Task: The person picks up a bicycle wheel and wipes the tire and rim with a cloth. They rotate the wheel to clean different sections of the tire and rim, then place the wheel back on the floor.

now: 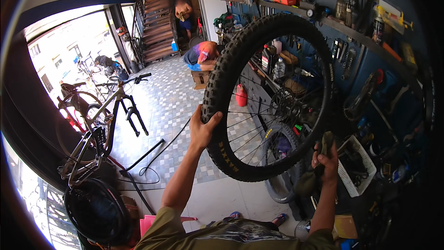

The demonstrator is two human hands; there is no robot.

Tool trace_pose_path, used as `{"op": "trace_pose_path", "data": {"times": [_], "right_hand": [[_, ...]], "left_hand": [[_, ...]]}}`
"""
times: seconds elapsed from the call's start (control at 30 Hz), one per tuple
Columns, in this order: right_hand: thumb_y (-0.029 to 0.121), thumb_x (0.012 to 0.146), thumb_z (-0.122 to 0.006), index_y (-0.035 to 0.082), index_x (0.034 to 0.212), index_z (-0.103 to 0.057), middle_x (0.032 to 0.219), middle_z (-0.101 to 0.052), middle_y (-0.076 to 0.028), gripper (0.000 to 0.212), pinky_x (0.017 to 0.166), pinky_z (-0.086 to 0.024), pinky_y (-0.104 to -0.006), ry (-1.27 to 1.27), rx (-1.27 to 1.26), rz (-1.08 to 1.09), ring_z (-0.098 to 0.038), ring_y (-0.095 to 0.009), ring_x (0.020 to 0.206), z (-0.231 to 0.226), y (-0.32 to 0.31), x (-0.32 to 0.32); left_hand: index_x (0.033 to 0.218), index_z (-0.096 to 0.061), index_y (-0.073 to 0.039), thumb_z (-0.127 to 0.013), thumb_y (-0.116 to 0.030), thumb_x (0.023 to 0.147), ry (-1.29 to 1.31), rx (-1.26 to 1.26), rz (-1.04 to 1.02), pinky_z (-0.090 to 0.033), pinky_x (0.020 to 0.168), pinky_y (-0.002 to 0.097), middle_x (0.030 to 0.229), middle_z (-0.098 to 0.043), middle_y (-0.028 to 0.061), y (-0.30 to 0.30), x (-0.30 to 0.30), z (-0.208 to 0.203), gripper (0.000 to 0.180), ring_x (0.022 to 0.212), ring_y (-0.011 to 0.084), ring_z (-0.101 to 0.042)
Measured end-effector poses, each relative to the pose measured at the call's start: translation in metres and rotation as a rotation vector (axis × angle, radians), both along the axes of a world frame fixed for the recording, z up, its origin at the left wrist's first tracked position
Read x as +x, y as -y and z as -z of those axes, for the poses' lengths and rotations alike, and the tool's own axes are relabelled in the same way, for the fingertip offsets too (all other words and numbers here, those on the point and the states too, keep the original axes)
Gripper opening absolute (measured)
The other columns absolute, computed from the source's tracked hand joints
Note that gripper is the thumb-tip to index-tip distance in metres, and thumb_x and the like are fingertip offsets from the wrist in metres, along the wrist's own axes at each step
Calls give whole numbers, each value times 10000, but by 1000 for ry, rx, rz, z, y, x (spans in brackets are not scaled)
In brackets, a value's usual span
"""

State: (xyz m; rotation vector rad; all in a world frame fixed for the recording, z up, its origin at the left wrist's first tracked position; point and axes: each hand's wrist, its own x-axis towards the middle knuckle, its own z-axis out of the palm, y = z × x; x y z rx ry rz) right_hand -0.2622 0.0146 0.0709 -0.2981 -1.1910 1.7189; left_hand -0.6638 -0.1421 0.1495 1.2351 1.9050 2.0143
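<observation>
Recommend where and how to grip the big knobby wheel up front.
Likely the tyre at opposite edges, hands coming from left and right: it's a broad ring facing the wearer, its knobby surface offering purchase. The left hand clasps its lower-left edge; the right hand holds a dark cloth.

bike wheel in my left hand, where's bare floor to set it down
Widest: checkered floor between the bike frame's fork, the bent-over person and the red canister. Smaller: pale floor between your left forearm and the second wheel, beyond your feet. Crowded: around the black tube and around the white basket. The held wheel hides floor behind it.
</observation>
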Motion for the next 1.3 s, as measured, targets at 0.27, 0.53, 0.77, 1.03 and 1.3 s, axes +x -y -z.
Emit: {"op": "trace_pose_path", "data": {"times": [0.27, 0.53, 0.77, 1.03, 1.3], "right_hand": [[17, 795, -654, 65, 1579, -338, 1014, -619, -139, 846, 687, -587, -408, -1, 17, 18, -662, -251, 790, -6, 3, 3], [-1, 806, -655, 127, 1610, -305, 1003, -599, -111, 886, 681, -619, -437, 8, -39, 34, -680, -269, 803, -9, 9, -4], [-40, 813, -649, 109, 1570, -330, 1070, -593, -128, 835, 515, -544, -356, 30, -98, -9, -624, -215, 654, -12, 18, -2], [-40, 829, -651, 99, 1541, -374, 1075, -587, -137, 777, 490, -482, -325, 28, -72, -47, -589, -185, 602, -2, 13, 7], [-44, 828, -627, 49, 1511, -406, 1054, -611, -127, 724, 487, -461, -321, 79, -55, -56, -573, -179, 584, -1, 13, 7]], "left_hand": [[1049, -624, 61, -810, -397, 833, 33, 34, 27, -533, 759, 358, 893, -697, 132, 0, 3, -2, 540, 811, 191, -652], [1097, -637, 66, -808, -393, 834, -11, 19, 15, -534, 808, 372, 952, -711, 151, 1, 0, 3, 555, 871, 208, -666], [1192, -632, 61, -808, -323, 865, 121, 40, 93, -541, 859, 342, 1034, -731, 131, 6, 1, 6, 534, 938, 202, -690], [1123, -638, 66, -806, -391, 840, 6, 27, 25, -545, 811, 369, 964, -729, 148, 4, 4, 2, 563, 874, 218, -691], [1102, -641, 60, -810, -409, 826, -10, 67, 24, -543, 803, 368, 936, -718, 142, 5, 8, 0, 570, 856, 210, -681]]}}
